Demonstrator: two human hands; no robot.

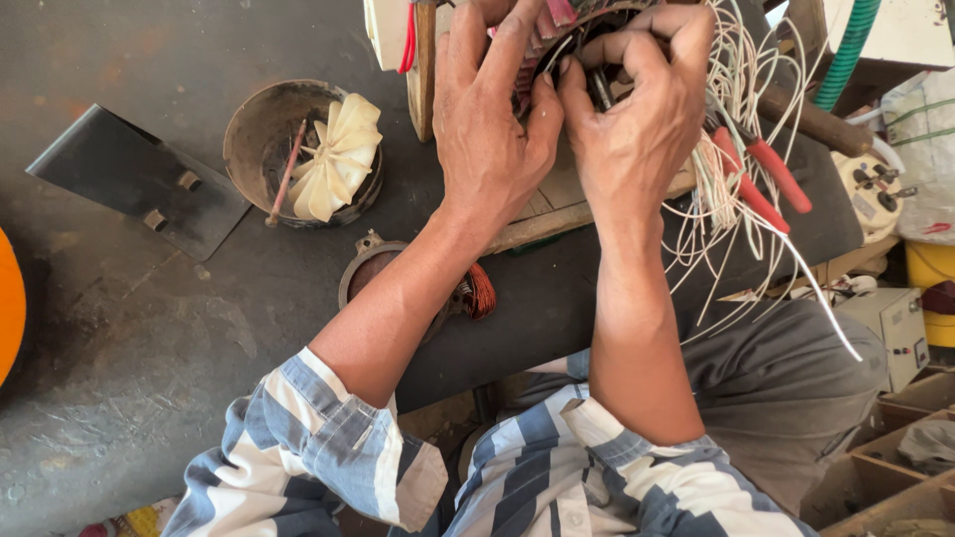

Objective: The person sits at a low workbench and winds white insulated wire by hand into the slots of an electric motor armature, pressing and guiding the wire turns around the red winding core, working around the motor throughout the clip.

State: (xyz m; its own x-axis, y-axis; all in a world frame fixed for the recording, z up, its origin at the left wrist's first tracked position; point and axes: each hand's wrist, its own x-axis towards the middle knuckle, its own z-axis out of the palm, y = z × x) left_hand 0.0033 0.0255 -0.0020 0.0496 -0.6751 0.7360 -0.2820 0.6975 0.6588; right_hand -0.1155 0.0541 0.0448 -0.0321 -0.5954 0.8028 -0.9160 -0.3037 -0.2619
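Motor coil (557, 45) sits at the far edge of the dark tabletop (129, 328), on a wood board (557, 199) that lifts it. Left hand (487, 129) cups its side to steady it. Right hand (637, 119) pinches a thin wire inside. Red pliers (761, 174) lie just beside it.

I counted two hands at work, a left hand (487, 119) and a right hand (637, 109), both pressed onto one round motor stator (572, 40) at the top of the view. Around them hung a bundle of thin white wires (736, 149), too many and too tangled for me to number. I saw one pair of red-handled pliers (761, 179) and one wooden tool handle (821, 124). There was one rusty round housing (264, 129) holding one cream fan impeller (338, 159), one second stator with copper winding (473, 293), and one dark metal plate (129, 179) with two small blocks on it.
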